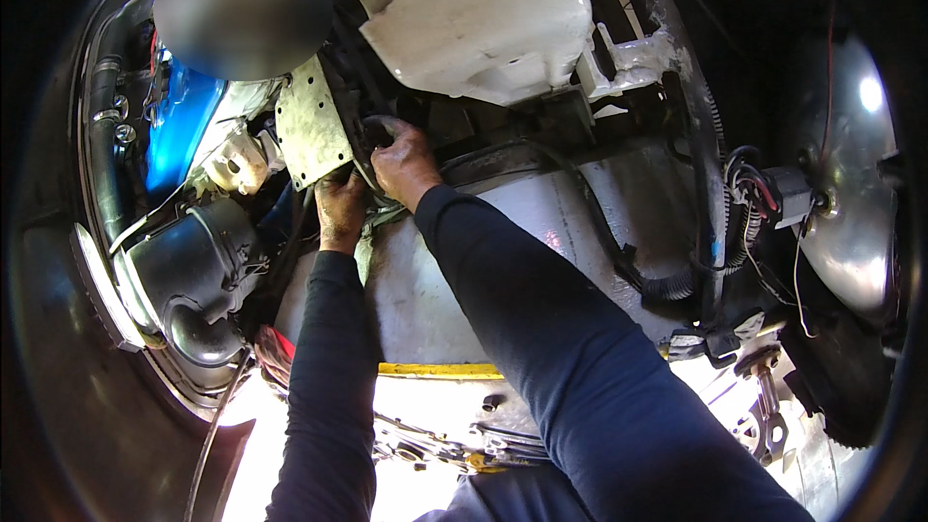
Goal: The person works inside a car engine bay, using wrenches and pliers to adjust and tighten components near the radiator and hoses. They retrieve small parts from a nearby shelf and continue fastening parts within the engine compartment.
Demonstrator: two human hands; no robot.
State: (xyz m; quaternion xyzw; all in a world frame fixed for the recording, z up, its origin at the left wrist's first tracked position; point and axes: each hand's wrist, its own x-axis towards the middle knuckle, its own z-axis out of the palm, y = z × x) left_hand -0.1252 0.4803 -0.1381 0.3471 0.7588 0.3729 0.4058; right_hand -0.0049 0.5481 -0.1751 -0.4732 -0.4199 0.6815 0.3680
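Note:
A pale metal plate (311,126) with small holes along its edges stands in the upper left middle. Just below its lower corner is my left hand (340,211), its fingertips out of sight under the plate and dark parts. My right hand (402,162) is to the right of the plate, fingers curled in at a dark narrow part along the plate's side. What its fingertips hold is hidden. Both hands are close together, above a broad whitish metal surface (425,280). A greenish strap (364,249) hangs beside my left wrist.
A dirty white plastic tank (474,19) overhangs my hands. To the left are a black cylindrical housing (193,256) and a blue surface (181,126). A black hose (599,213), bundled wires (749,184) and a shiny rounded metal body (851,193) lie right. Wrenches (425,449) lie below.

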